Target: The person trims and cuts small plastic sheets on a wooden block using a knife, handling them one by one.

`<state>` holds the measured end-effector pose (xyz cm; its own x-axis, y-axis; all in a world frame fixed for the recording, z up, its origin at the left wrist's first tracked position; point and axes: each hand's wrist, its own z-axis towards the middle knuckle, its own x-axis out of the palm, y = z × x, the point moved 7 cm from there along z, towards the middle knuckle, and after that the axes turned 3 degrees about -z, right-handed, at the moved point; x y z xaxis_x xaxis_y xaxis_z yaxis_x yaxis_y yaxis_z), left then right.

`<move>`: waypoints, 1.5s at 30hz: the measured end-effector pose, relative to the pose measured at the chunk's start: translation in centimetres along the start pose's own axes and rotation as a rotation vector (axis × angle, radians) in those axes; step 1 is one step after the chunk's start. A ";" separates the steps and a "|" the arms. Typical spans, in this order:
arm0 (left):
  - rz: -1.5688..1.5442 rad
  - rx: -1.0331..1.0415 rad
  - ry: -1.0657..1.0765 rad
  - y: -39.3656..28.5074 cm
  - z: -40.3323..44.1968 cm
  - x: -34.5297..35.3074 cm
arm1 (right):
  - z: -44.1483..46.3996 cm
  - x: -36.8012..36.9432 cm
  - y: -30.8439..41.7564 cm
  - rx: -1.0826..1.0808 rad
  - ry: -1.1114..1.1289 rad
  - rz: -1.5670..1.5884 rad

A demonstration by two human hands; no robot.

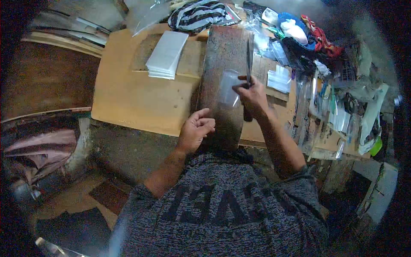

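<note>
A dark, worn wooden board [224, 51] lies lengthwise in front of me. On it rests a clear plastic piece [228, 85], with shiny edges. My right hand [251, 93] is at the plastic's right side, its fingers wrapped round a long thin knife [249, 58] whose blade points away from me along the board's right edge. My left hand [198, 128] hovers by the board's left edge, fingers curled, with nothing visible in them. A stack of white sheets [166, 55] lies left of the board, and a smaller stack of clear pieces [279, 79] lies to the right.
The tan tabletop [137, 100] spreads to the left. A black-and-white striped bag [203, 16] sits behind the board. Crumpled bags and cloths [295, 32] fill the back right. Plastic strips [340, 118] and a green item [376, 146] are at the right edge.
</note>
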<state>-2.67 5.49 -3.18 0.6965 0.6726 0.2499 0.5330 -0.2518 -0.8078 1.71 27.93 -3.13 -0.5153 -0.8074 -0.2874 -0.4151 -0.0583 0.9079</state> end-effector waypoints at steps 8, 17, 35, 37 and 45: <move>-0.085 0.037 -0.044 2.1 -0.1 -1.8 | -0.7 -6.2 -2.1 -0.200 -0.332 -0.213; -0.019 -0.027 -0.030 0.5 -0.6 -1.2 | -6.6 -13.2 -10.4 0.180 -0.489 -0.622; 0.006 0.009 0.053 0.8 -0.5 1.0 | -5.6 -10.2 -12.6 0.036 -0.401 -0.626; 0.038 0.031 0.069 0.5 -0.6 1.2 | -5.5 -10.2 -12.8 0.016 -0.392 -0.563; 0.071 0.023 0.075 0.1 -0.7 1.9 | -6.4 -12.0 -14.2 0.151 -0.337 -0.274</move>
<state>-0.97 6.22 -2.37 0.7666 0.5997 0.2297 0.4701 -0.2803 -0.8369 18.57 34.69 -10.58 -0.5758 -0.5369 -0.6166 -0.6617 -0.1370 0.7372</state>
